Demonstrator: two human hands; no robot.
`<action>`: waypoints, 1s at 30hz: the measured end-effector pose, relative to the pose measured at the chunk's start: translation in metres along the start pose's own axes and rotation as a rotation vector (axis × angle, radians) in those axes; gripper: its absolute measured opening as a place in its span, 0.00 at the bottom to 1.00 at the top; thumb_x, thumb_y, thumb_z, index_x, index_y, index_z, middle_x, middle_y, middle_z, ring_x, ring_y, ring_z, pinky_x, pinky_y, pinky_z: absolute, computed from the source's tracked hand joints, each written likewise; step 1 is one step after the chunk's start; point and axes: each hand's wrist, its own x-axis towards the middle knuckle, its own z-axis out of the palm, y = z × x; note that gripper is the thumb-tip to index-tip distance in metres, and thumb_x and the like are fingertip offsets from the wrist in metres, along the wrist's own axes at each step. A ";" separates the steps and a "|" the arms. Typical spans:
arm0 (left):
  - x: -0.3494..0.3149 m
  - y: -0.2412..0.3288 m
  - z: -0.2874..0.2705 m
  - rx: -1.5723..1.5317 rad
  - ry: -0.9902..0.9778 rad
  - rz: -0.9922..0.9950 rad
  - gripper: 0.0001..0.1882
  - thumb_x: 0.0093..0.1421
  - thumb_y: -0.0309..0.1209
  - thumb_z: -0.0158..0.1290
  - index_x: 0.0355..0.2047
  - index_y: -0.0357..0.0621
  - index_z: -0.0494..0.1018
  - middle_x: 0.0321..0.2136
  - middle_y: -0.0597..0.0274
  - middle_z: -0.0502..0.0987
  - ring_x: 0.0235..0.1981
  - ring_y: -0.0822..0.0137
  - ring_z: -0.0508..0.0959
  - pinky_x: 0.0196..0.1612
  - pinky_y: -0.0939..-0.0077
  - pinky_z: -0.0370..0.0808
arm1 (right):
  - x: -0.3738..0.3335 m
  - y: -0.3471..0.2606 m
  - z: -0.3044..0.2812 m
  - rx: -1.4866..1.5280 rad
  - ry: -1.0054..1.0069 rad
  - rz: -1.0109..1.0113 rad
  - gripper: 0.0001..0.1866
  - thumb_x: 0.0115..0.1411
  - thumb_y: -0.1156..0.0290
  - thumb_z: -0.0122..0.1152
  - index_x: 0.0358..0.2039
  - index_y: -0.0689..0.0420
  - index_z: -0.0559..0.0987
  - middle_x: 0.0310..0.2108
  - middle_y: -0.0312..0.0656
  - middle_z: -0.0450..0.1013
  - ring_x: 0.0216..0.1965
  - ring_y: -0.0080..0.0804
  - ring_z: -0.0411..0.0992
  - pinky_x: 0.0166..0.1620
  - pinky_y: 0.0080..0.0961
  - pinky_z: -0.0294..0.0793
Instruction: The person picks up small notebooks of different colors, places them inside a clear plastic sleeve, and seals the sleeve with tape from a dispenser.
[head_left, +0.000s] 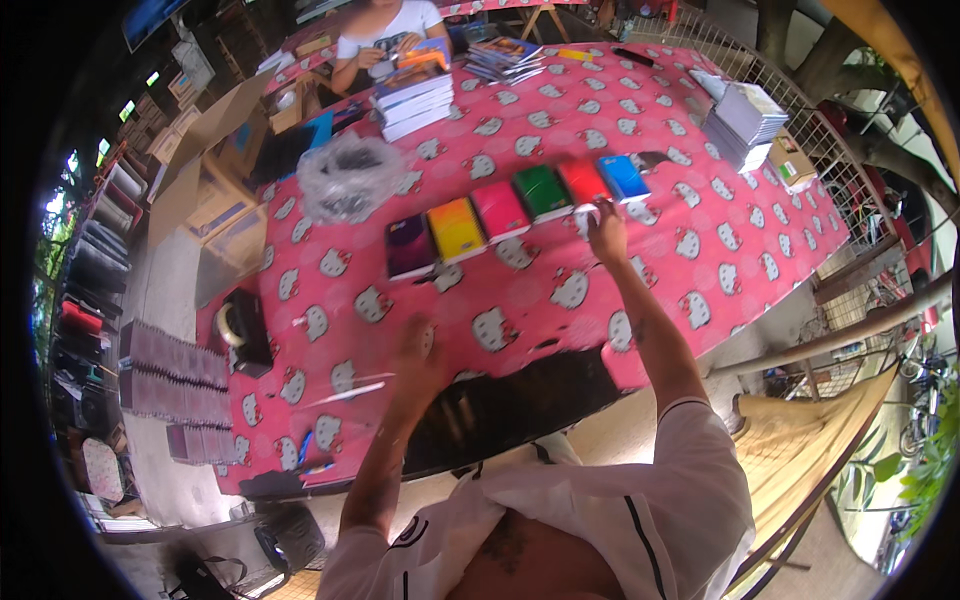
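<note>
The person's right hand [606, 235] is at the near edge of a red, flat, rectangular notebook [583, 182], fifth from the left in a slanting row across the middle of the worktop, which wears a pink cloth printed with white cat faces [545, 320]. The fingers bend in at the notebook's near right corner, though from here I can't tell whether they pinch it or only touch it. A green, rectangular notebook [541, 192] lies just beside it on the left, a bright blue one [624, 178] on the right, toward the worktop's right edge.

I'd judge the red one light and fairly stiff, with some give in the cover. That cover looks smooth, so it could slide under a careless push; nothing there seems fragile, but a corner might crease. With neighbours crowding both long sides, the near short edge looks the best hold, thumb above and fingers beneath.

The left hand [420, 362] hangs blurred close to the worktop's near edge; I see nothing in it, and can't tell whether it's curled or spread.
</note>
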 end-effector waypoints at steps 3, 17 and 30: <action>0.098 0.082 0.152 0.124 -0.208 0.384 0.27 0.59 0.33 0.57 0.59 0.41 0.68 0.64 0.44 0.62 0.63 0.44 0.65 0.63 0.50 0.63 | 0.083 0.126 -0.033 -0.243 0.171 -0.015 0.23 0.60 0.66 0.58 0.56 0.57 0.74 0.55 0.57 0.72 0.55 0.57 0.71 0.56 0.47 0.71; 0.231 0.143 0.262 -0.231 -0.048 0.314 0.19 0.60 0.19 0.53 0.53 0.36 0.73 0.46 0.42 0.79 0.46 0.48 0.80 0.50 0.60 0.79 | 0.036 0.148 -0.097 1.119 -0.224 0.361 0.31 0.57 0.70 0.66 0.62 0.50 0.72 0.58 0.56 0.66 0.50 0.45 0.74 0.50 0.39 0.74; 0.139 0.067 0.180 0.528 0.091 0.117 0.27 0.57 0.29 0.55 0.57 0.33 0.68 0.55 0.42 0.72 0.60 0.49 0.71 0.65 0.49 0.64 | 0.027 0.003 -0.003 -0.029 -0.077 -0.622 0.24 0.54 0.75 0.63 0.54 0.52 0.78 0.53 0.48 0.71 0.54 0.49 0.70 0.56 0.47 0.68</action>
